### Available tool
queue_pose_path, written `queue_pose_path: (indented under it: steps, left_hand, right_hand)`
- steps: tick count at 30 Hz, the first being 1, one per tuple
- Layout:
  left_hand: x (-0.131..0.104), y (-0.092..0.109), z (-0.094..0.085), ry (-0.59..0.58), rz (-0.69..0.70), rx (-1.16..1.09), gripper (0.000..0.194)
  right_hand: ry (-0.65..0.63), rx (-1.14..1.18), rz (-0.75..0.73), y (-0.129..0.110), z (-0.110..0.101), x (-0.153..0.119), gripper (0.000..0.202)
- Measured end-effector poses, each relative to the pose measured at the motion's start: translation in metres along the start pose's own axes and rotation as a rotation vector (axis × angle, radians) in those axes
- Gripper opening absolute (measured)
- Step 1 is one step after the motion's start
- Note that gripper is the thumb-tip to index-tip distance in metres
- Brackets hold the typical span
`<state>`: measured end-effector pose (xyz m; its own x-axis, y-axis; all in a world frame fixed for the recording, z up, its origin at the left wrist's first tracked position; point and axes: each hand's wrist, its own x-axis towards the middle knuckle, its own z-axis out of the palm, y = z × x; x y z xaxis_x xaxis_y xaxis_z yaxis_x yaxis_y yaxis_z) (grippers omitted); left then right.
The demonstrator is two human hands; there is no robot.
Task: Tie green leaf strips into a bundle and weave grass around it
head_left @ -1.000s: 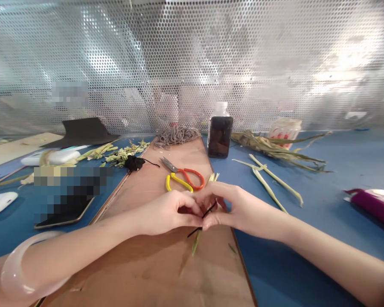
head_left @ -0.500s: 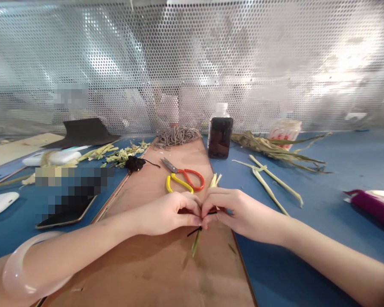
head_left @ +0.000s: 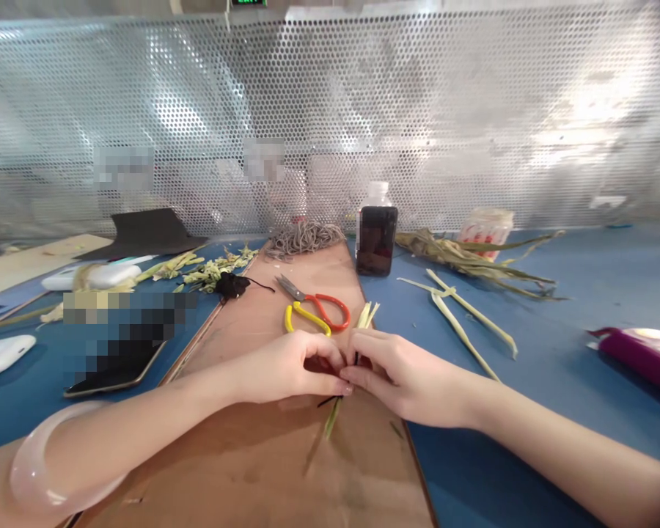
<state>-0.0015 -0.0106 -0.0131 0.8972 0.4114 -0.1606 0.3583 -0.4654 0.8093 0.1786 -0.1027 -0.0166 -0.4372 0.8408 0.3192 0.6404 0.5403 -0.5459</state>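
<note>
Bundle: pale green stalks (head_left: 333, 422), held over the right half of the board (head_left: 242, 462); top ends fan out past the fingers at its right edge, lower end points to its near edge, tilted. Contact with the board: can't tell.
Thread: black thread (head_left: 328, 400) at the bundle, one tail sticking out below the left thumb, a bit more between the right thumb and forefinger. Wrap or knot hidden by fingers.
Left hand (head_left: 308, 364): thumb and forefinger together, clamped on the bundle near the thread. Bangle (head_left: 30, 469) on the forearm.
Right hand (head_left: 404, 378): fingertips together, clamped on the same bundle just beside the left ones; exact contact hidden.
Scissors (head_left: 303, 296): on the board just beyond the hands, blades toward its far left, red and yellow handles spread.
Board, far edge: heap of gray string (head_left: 305, 238).
Board, left edge: black thread ball (head_left: 232, 284), flower sprigs (head_left: 209, 275) beside it on the blue table (head_left: 528, 425).
Board, right edge: upright phone (head_left: 378, 240) in front of a bottle (head_left: 378, 192), near the far corner.
Table, right side: loose stalks (head_left: 482, 317), dried leaves (head_left: 445, 253), jar (head_left: 489, 231) behind; purple packet (head_left: 638, 361) toward the right edge.
Table, left side: second phone (head_left: 135, 372) lying flat, white case (head_left: 5, 356).
</note>
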Motion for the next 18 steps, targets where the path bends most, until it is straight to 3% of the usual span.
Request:
queue_pose_path:
  steps: [6, 12, 14, 18]
  left_hand:
    - [0.0017, 0.0022, 0.0021, 0.038, -0.008, -0.025, 0.022]
    - [0.0006, 0.0001, 0.0007, 0.002, 0.044, 0.036, 0.025]
    - [0.0004, -0.0009, 0.0001, -0.024, 0.063, 0.027, 0.024]
    - [-0.0003, 0.0, -0.0016, -0.026, 0.069, 0.065, 0.02]
  right_hand:
    - [0.0, -0.016, 0.01, -0.0006, 0.0029, 0.0023, 0.015]
    - [0.003, 0.207, 0.189, 0.0054, 0.0, 0.0021, 0.013]
    - [-0.015, 0.291, 0.182, 0.0067, -0.0015, 0.0015, 0.016]
    - [-0.017, 0.275, 0.086, 0.0064, -0.0028, 0.0013, 0.003]
